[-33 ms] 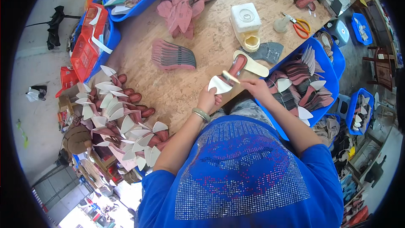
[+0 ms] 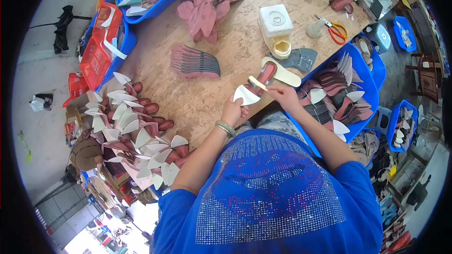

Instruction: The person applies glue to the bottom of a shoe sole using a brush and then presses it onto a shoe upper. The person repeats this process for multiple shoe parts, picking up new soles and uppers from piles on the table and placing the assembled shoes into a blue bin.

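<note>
My left hand [image 2: 233, 111] is closed on the white toe end of a shoe insole [image 2: 246, 95], thumb on top. The insole's reddish-brown heel points away from me, partly over a loose cream insole-shaped piece [image 2: 285, 73] on the table. In my right hand [image 2: 285, 98] is a small pale brush [image 2: 257, 83], pinched near its handle end. The brush head lies across the middle of the held insole, at the edge of the white part; whether the bristles touch it I cannot tell. Beyond stands a white glue bottle [image 2: 276, 22] with a crusted yellowish mouth.
Insoles with white toes pile up at the left [image 2: 134, 124]. A fanned stack of pink pieces [image 2: 194, 61] and a heap of pink pieces [image 2: 203, 11] lie on the wooden table [image 2: 235, 56]. Orange-handled pliers [image 2: 337, 33] lie far right; a blue bin [image 2: 369, 113] stands beside my right arm.
The brush has shifted slightly on the insole and its angle differs a little. Both hands keep their holds. The whole view has moved by a few pixels.
</note>
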`<action>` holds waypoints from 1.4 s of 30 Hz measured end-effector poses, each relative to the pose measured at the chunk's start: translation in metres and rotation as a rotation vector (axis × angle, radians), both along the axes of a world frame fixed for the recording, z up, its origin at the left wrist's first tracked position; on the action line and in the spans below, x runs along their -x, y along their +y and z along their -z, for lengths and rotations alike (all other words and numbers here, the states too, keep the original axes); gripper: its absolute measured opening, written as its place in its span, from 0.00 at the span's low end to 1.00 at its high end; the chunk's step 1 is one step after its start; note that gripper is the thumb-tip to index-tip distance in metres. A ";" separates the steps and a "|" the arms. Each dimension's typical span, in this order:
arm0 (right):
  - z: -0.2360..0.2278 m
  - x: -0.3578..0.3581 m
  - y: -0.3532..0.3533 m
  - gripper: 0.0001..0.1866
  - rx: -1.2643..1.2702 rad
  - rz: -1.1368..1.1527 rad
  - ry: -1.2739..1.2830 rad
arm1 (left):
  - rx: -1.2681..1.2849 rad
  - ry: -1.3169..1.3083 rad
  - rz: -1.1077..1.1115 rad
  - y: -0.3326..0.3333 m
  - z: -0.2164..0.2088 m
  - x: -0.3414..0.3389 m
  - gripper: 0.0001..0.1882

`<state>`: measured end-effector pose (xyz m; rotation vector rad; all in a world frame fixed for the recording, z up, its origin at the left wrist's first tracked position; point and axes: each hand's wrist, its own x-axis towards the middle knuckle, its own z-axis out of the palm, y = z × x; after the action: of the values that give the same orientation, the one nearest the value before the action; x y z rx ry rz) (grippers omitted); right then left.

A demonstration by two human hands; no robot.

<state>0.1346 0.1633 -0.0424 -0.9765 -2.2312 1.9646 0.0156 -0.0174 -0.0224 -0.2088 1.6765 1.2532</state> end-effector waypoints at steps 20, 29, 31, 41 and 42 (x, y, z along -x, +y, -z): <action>-0.067 0.011 0.029 0.14 0.622 0.427 0.222 | 0.596 1.425 0.384 0.053 -0.061 0.226 0.16; -0.047 -0.044 0.057 0.14 0.411 0.534 0.123 | 0.568 1.297 0.271 -0.067 0.038 0.255 0.19; -0.039 -0.051 0.061 0.14 0.396 0.544 0.111 | 0.475 1.325 0.358 -0.098 0.076 0.263 0.22; -0.023 -0.036 0.082 0.14 0.046 0.451 -0.045 | 0.481 0.834 0.342 -0.126 0.093 0.258 0.30; -0.010 -0.039 0.086 0.14 -0.081 0.417 -0.023 | 0.661 1.078 0.583 -0.114 0.085 0.251 0.30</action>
<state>0.1740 0.2493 -0.0326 -1.3275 -1.8995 1.6760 -0.2357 -0.1319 -0.1078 0.6479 2.7526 0.2751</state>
